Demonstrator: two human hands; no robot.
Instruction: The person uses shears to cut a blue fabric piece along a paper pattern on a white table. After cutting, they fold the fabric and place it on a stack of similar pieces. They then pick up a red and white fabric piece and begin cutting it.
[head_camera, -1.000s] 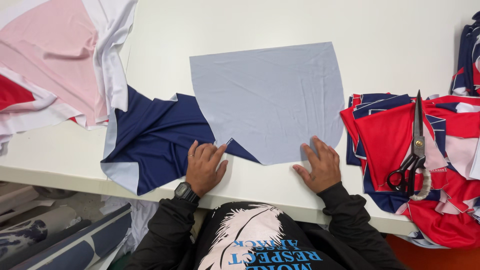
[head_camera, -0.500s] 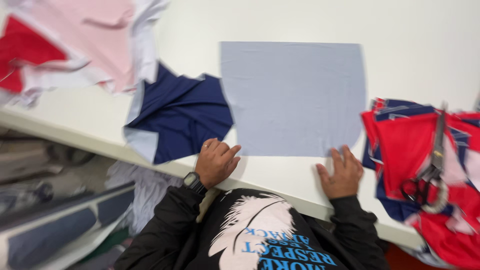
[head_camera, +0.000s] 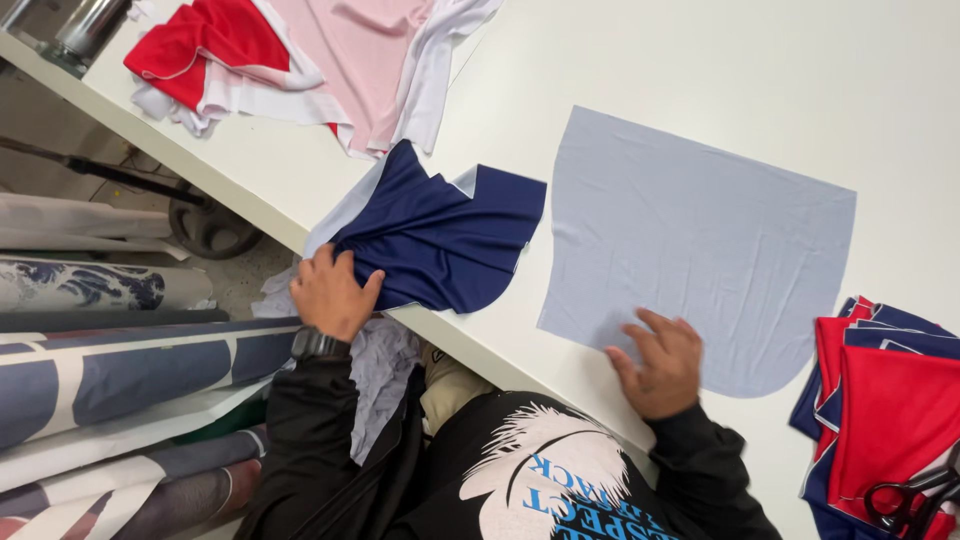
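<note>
Gripping the navy fabric piece (head_camera: 440, 240) at its near corner, our left hand (head_camera: 330, 292) has its fingers curled into the cloth where it droops over the table (head_camera: 700, 70) edge, while our right hand (head_camera: 658, 362) lies flat, fingers spread, on the near edge of the pale grey fabric panel (head_camera: 700, 235), pinching nothing. The grey panel lies smooth on the white table just right of the navy piece, the two nearly touching at the navy piece's right corner. We judge the step in hand to be taking up the navy piece while the grey one is pinned in place. The next move seems to call for a firm pull that draws the navy cloth fully onto the table without dragging the grey panel out of its lay. Pink, white and red cloth (head_camera: 300, 50) is heaped at the far left, a red and navy stack (head_camera: 880, 400) sits at the right with scissors (head_camera: 915, 495) on it, and fabric rolls (head_camera: 120, 370) lie below.
</note>
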